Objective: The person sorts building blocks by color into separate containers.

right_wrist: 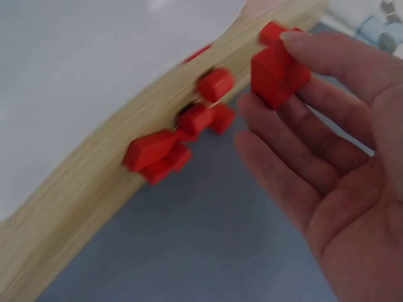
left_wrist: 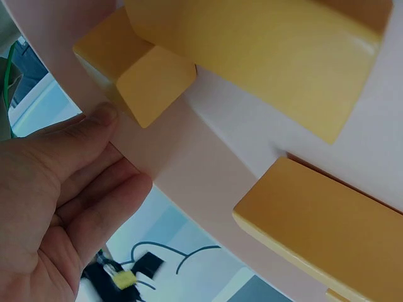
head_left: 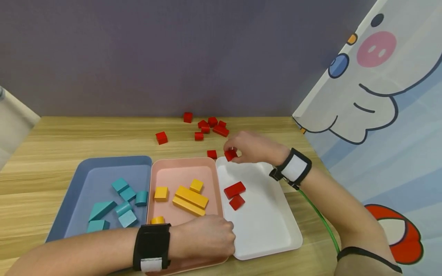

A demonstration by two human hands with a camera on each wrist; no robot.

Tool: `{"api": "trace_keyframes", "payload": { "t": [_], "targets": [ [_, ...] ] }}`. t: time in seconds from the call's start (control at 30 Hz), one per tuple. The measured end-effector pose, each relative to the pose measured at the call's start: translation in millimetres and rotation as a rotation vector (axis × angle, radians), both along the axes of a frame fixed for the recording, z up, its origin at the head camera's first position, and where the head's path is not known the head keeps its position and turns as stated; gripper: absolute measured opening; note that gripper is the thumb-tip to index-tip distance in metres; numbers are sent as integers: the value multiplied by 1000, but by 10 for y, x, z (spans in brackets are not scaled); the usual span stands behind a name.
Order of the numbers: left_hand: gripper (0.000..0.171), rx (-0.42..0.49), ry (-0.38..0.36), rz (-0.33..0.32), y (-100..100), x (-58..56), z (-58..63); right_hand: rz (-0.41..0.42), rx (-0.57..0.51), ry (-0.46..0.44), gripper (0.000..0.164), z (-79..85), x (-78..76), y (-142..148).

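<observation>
fingers [right_wrist: 334, 100] partly hide the pinched red block [right_wrist: 267, 74].

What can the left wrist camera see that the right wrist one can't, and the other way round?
Only the left wrist view shows the left hand, pinching the rim of the pink tray, and the yellow blocks inside that tray.

Only the right wrist view shows the right hand, pinching a red block, plus the white tray and more red blocks on the wooden table.

Both show blocks and one bare hand; both seem to catch the pink tray, though the right wrist view gets just a small sliver at its top.
</observation>
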State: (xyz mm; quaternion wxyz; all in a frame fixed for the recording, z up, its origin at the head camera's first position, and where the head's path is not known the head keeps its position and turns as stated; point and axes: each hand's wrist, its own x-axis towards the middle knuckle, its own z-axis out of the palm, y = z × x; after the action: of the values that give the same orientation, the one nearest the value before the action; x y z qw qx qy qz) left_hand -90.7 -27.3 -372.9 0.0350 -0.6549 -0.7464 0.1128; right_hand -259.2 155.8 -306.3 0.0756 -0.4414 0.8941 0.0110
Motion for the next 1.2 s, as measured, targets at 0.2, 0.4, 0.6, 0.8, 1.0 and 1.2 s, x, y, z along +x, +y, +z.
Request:
{"api": "trace_keyframes", "payload": {
  "t": [0.2, 0.4, 0.6, 0.8, 1.0, 1.2],
  "targets": [
    [20, -11, -8, 7, -6, -22, 7, 25, 54, -81, 12, -107, 278, 203],
    [17, 4, 5, 10, -26, -18, -1, -97, 167, -210, 11, -295, 378, 340],
    [19, 12, -10, -2, -27, -21, -9, -166, 230, -250, 14, -455, 468, 391],
    [18, 22, 6, -15, -35, -25, -11, -153, 233, -206, 16, -534, 537, 422],
    [19, 11, 13, -12, -32, -36, -20, -125, 206, -185, 17, -539, 532, 477],
    [20, 13, 2, -14, -35, -47, -36, -92, 169, -173, 15, -339, 392, 415]
  ]
}}
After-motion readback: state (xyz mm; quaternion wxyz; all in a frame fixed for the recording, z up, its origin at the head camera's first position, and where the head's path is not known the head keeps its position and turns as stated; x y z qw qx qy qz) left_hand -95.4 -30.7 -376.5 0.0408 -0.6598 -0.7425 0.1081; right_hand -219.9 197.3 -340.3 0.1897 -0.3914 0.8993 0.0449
